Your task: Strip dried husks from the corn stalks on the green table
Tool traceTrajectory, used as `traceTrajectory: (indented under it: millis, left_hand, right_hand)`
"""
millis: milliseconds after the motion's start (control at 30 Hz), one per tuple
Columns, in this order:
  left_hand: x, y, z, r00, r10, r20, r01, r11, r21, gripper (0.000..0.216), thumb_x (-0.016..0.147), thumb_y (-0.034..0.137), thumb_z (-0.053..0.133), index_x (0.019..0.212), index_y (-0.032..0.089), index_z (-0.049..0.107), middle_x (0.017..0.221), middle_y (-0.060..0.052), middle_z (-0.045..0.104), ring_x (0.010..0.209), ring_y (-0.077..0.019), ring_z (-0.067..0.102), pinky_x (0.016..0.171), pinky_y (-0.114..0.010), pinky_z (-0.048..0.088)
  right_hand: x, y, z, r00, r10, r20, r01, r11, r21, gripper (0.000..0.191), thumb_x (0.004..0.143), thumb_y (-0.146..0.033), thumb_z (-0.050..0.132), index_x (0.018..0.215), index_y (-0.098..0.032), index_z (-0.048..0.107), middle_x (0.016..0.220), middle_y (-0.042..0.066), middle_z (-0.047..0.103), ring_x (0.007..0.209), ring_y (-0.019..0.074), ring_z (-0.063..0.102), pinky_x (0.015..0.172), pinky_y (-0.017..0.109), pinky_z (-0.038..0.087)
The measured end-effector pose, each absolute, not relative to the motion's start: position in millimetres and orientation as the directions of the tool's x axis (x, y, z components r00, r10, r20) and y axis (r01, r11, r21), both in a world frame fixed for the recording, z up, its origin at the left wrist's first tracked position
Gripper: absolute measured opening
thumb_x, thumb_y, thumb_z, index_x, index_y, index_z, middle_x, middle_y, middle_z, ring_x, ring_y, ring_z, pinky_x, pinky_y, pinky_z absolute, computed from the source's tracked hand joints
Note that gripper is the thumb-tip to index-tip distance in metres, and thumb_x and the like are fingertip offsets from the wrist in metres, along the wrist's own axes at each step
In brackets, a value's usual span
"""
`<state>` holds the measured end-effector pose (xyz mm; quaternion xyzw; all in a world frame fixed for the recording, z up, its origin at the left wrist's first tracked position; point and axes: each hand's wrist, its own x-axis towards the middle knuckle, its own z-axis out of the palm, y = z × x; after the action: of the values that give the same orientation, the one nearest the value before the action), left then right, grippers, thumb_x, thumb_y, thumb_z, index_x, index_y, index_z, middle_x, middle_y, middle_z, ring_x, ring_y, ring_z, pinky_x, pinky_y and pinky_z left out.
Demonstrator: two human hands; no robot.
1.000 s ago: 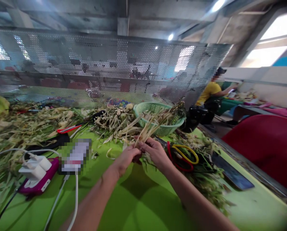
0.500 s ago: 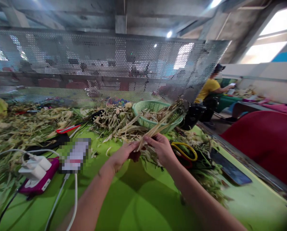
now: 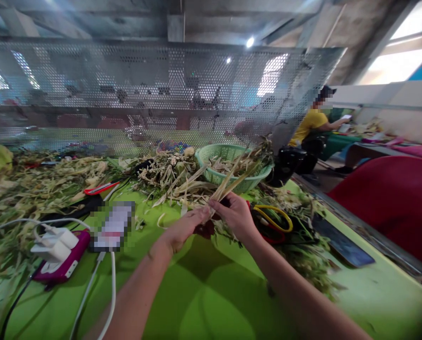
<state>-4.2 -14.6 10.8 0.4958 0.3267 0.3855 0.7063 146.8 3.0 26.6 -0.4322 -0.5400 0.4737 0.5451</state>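
Both my hands meet over the green table (image 3: 204, 302). My left hand (image 3: 182, 229) and my right hand (image 3: 234, 215) are closed on the base of a bunch of pale dried leafy stalks (image 3: 232, 182) that fans up and to the right, toward a green plastic basket (image 3: 214, 156). The fingers pinch the stalk ends between them. A heap of the same dry plant trimmings (image 3: 168, 177) lies just beyond my hands.
Yellow-and-red handled scissors (image 3: 273, 219) lie right of my right hand, a dark phone (image 3: 341, 243) further right. At left are a pink phone with white chargers (image 3: 57, 250), cables and red-handled scissors (image 3: 99, 189). A perforated metal screen (image 3: 154, 94) backs the table. A person in yellow (image 3: 310, 127) sits far right.
The bunch has been raised a little and tilted more to the right, and my hands have shifted slightly upward and closer together.
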Motion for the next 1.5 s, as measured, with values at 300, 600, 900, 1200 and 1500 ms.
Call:
traceTrajectory:
  millis: [300,600,900,1200,1500]
  left_hand:
    - [-4,-9,1,0.487,0.869,-0.092,-0.211,0.219,0.953,0.034,0.075,0.047,0.066,0.081,0.013,0.064,0.059,0.003,0.046,0.052,-0.0074,0.04,0.058,-0.025,0.041]
    - [-1,-15,6,0.47,0.869,-0.156,-0.239,0.295,0.925,0.046,0.074,0.061,0.061,0.07,0.017,0.048,0.059,0.006,0.04,0.049,-0.0064,0.036,0.056,-0.025,0.041]
    - [4,-9,0,0.408,0.913,-0.034,-0.239,0.143,0.96,0.036,0.078,0.05,0.061,0.089,0.016,0.058,0.061,0.005,0.041,0.054,-0.0079,0.037,0.056,-0.023,0.037]
    - [-10,-7,6,0.278,0.952,0.131,0.238,-0.2,0.951,0.025,0.085,0.042,0.052,0.086,0.021,0.066,0.086,-0.007,0.065,0.082,-0.0218,0.054,0.079,-0.031,0.038]
    - [-15,-8,16,0.31,0.946,0.096,0.319,-0.199,0.926,0.029,0.085,0.043,0.05,0.096,0.021,0.067,0.096,-0.01,0.069,0.088,-0.0247,0.06,0.083,-0.034,0.04]
  right_hand:
    - [146,0,31,-0.175,0.974,0.142,-0.188,0.109,-0.976,0.028,0.068,-0.041,0.076,0.078,-0.019,0.06,0.058,-0.002,0.062,0.043,0.0124,0.051,0.043,0.026,0.041]
    - [149,7,25,-0.249,0.956,0.154,-0.153,0.118,-0.981,0.03,0.068,-0.042,0.077,0.075,-0.016,0.064,0.06,-0.003,0.057,0.05,0.0068,0.042,0.05,0.021,0.034]
    - [145,2,25,-0.305,0.942,0.142,-0.073,0.126,-0.989,0.029,0.069,-0.044,0.074,0.075,-0.017,0.064,0.062,-0.002,0.06,0.055,0.0122,0.051,0.054,0.026,0.041]
    - [165,10,39,0.113,0.972,0.206,-0.192,0.225,-0.955,0.03,0.067,-0.042,0.076,0.08,-0.017,0.066,0.06,-0.003,0.056,0.053,0.0101,0.045,0.051,0.023,0.034]
    - [170,12,41,0.056,0.969,0.239,-0.064,0.242,-0.968,0.033,0.063,-0.045,0.078,0.068,-0.016,0.063,0.053,-0.001,0.058,0.049,0.0114,0.047,0.05,0.025,0.037]
